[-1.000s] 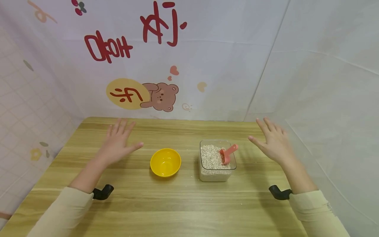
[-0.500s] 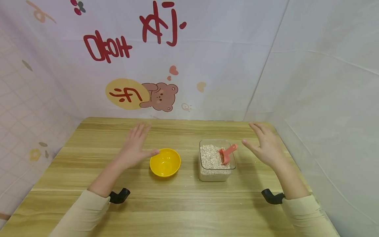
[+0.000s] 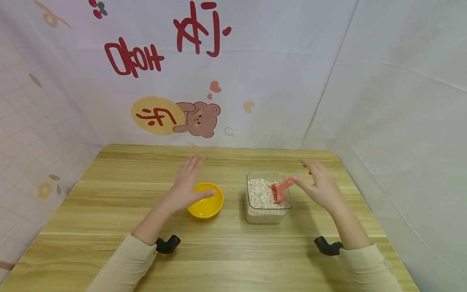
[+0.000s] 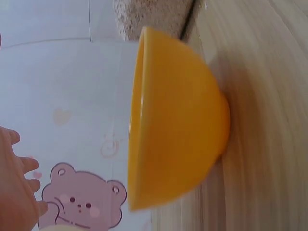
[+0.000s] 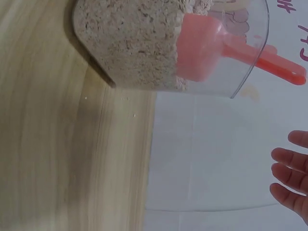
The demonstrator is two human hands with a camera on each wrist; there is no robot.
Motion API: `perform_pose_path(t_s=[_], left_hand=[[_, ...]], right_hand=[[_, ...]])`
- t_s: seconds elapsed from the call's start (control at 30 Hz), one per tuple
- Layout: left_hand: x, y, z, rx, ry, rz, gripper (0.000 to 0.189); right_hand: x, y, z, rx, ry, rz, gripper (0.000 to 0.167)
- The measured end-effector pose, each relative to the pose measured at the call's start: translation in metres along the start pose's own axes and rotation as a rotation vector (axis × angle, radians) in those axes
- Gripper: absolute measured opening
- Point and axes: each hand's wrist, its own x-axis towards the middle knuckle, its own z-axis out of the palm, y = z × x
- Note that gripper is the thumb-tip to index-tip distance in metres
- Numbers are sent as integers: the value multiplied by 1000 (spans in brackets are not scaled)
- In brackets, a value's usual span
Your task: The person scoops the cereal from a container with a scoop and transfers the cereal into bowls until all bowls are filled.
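Note:
Over the left edge of a yellow bowl hovers my left hand, its fingers stretched forward and the thumb reaching across the bowl's opening. In the left wrist view the bowl stands upright, apart from the fingers. A clear square container of rolled oats stands to the right of the bowl. Stuck in the oats is a pink scoop, its handle leaning out over the right rim. My right hand hangs beside that handle with relaxed fingers. Its thumb tip is close to the handle's end; contact cannot be made out.
Bowl and container stand on a wood-grain table. A white printed cloth rises behind the table's back edge, and more cloth closes off both sides. A few small flakes lie on the table near the container.
My left hand has moved right, from beside the bowl to over its left part. The right hand has come left and slightly nearer to the scoop's handle. Bowl, container and scoop have stayed put.

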Motion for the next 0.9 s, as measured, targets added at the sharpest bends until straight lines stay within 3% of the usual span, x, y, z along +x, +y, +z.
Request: perform_pose_path(t_s=[0.47, 0.6, 0.9], left_hand=[[15, 32, 29, -79, -32, 61, 112], [17, 41, 38, -117, -47, 73, 111], [24, 60, 60, -161, -90, 38, 114]], right_hand=[[-1, -3, 17, 91, 49, -69, 45], [-1, -2, 22, 136, 25, -73, 41], [3, 0, 28, 234, -91, -30, 43]])
